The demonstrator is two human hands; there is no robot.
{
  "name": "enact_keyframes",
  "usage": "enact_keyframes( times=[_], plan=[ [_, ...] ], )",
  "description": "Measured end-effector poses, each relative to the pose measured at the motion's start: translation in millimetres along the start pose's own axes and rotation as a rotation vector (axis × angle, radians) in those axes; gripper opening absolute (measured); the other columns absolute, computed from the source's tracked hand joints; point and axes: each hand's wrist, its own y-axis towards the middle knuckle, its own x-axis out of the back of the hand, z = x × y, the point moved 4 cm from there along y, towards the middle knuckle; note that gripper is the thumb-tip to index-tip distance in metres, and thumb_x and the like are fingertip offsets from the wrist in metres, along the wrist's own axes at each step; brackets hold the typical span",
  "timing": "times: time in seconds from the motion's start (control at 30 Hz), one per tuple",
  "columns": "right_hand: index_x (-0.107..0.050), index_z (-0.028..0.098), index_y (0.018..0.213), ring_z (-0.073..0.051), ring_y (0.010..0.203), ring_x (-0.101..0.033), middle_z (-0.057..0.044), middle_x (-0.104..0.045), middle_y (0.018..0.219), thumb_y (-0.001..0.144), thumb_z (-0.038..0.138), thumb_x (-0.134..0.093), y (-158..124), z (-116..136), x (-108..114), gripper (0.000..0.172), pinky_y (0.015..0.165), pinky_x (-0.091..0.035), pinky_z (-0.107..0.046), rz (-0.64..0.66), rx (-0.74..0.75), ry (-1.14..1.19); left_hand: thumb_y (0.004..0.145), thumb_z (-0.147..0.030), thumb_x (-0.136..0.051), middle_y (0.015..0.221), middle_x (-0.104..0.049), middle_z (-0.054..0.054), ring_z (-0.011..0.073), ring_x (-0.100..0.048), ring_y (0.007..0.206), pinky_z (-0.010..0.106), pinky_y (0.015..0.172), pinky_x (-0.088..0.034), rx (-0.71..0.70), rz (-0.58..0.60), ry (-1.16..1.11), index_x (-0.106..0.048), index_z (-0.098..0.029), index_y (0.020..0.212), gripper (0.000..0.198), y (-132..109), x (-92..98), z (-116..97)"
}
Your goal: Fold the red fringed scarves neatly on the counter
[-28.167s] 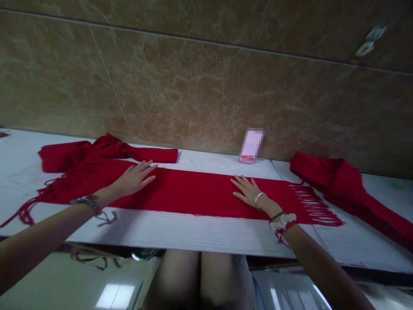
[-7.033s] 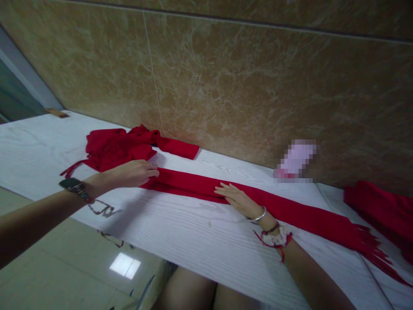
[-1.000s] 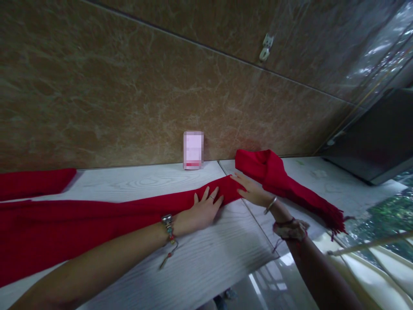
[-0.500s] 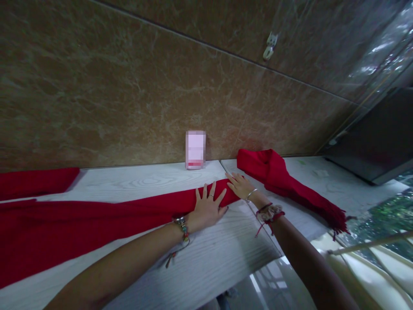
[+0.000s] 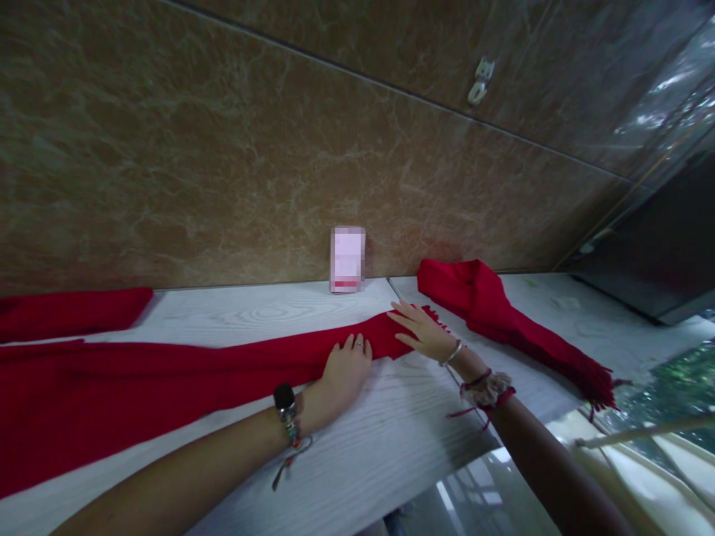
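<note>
A long red scarf [image 5: 167,376] runs from the left side to the middle of the white wood-grain table, its fringed end lying under my right hand [image 5: 423,333]. That hand is open, fingers stretched out over the cloth close to the fringe. My left hand [image 5: 345,370] is closed on the scarf's strip a little to the left, its fingers bent over the cloth and its thumb hidden. A watch and beaded bracelet circle the left wrist. Beyond the right hand lies a second red fringed scarf [image 5: 491,305], loosely folded.
Another folded red cloth [image 5: 78,313] rests along the wall at far left. A pink-and-white phone-like object [image 5: 347,260], blurred out, leans against the brown marbled wall [image 5: 251,164]. A dark box-like thing [image 5: 659,246] stands at right. The white table [image 5: 402,417] has a seam and a front edge.
My left hand has gone from spread flat to fingers curled on the scarf. My right hand has shifted slightly, and the fringe now shows beyond it. The view has moved a little.
</note>
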Motion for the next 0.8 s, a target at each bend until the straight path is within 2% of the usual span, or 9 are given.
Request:
enact_keyframes(
  times=[0.2, 0.33, 0.43, 0.53, 0.63, 0.73, 0.8],
  plan=[
    [-0.041, 0.013, 0.129, -0.024, 0.126, -0.032, -0.014, -0.040, 0.135, 0.084, 0.032, -0.048, -12.7, 5.2, 5.9, 0.050, 0.102, -0.031, -0.045, 0.078, 0.134, 0.072, 0.081, 0.006, -0.031, 0.126, -0.046, 0.020, 0.0233, -0.045, 0.117, 0.034, 0.091, -0.043, 0.002, 0.078, 0.040, -0.044, -0.002, 0.121, 0.044, 1.4, 18.9, 4.1],
    [-0.046, 0.012, 0.125, -0.026, 0.123, -0.037, -0.016, -0.045, 0.131, 0.080, 0.032, -0.053, -11.8, 13.1, 9.0, 0.050, 0.099, -0.034, -0.046, 0.006, 0.162, 0.051, 0.083, 0.001, -0.032, 0.116, -0.055, 0.019, 0.0213, -0.056, 0.102, 0.032, 0.082, -0.049, 0.000, 0.028, -0.035, -0.048, -0.004, 0.115, 0.036, -1.9, 37.1, 9.5],
    [-0.050, 0.012, 0.121, -0.027, 0.118, -0.043, -0.016, -0.052, 0.124, 0.078, 0.029, -0.055, -6.8, 23.4, 9.1, 0.046, 0.096, -0.038, -0.047, -0.066, 0.123, -0.011, 0.084, -0.001, -0.033, 0.110, -0.058, 0.018, 0.0215, -0.059, 0.097, 0.033, 0.080, -0.049, -0.022, 0.007, -0.082, -0.050, -0.005, 0.112, 0.033, -3.3, 40.8, 11.2],
    [-0.054, 0.010, 0.117, -0.026, 0.112, -0.050, -0.016, -0.057, 0.117, 0.079, 0.016, -0.049, -4.4, 31.4, 7.0, 0.038, 0.093, -0.042, -0.045, -0.104, 0.103, -0.087, 0.083, 0.000, -0.032, 0.120, -0.052, 0.019, 0.0232, -0.051, 0.110, 0.034, 0.086, -0.046, -0.008, -0.021, -0.078, -0.048, -0.005, 0.116, 0.037, -3.6, 34.9, 9.9],
    [-0.055, 0.010, 0.115, -0.023, 0.111, -0.051, -0.015, -0.059, 0.114, 0.079, 0.007, -0.041, -9.8, 32.4, 5.4, 0.039, 0.093, -0.042, -0.042, -0.128, 0.141, -0.132, 0.084, -0.001, -0.031, 0.134, -0.039, 0.018, 0.0254, -0.037, 0.123, 0.039, 0.095, -0.039, 0.000, -0.034, -0.051, -0.042, -0.009, 0.125, 0.043, -6.5, 20.6, 4.0],
    [-0.056, 0.013, 0.115, -0.022, 0.116, -0.046, -0.013, -0.058, 0.117, 0.081, 0.006, -0.037, -21.2, 28.7, 3.7, 0.039, 0.096, -0.039, -0.044, -0.135, 0.174, -0.116, 0.085, -0.002, -0.026, 0.140, -0.030, 0.013, 0.0281, -0.027, 0.128, 0.051, 0.097, -0.034, -0.012, 0.027, -0.028, -0.035, -0.016, 0.132, 0.050, -13.2, 1.0, -4.2],
    [-0.056, 0.016, 0.115, -0.022, 0.120, -0.042, -0.011, -0.056, 0.120, 0.082, 0.009, -0.038, -28.0, 26.1, 2.4, 0.038, 0.097, -0.036, -0.047, -0.120, 0.171, -0.071, 0.085, -0.001, -0.023, 0.140, -0.030, 0.011, 0.0297, -0.026, 0.128, 0.058, 0.095, -0.031, -0.008, 0.076, -0.025, -0.033, -0.018, 0.134, 0.052, -17.8, -7.7, -8.7]
  ],
)
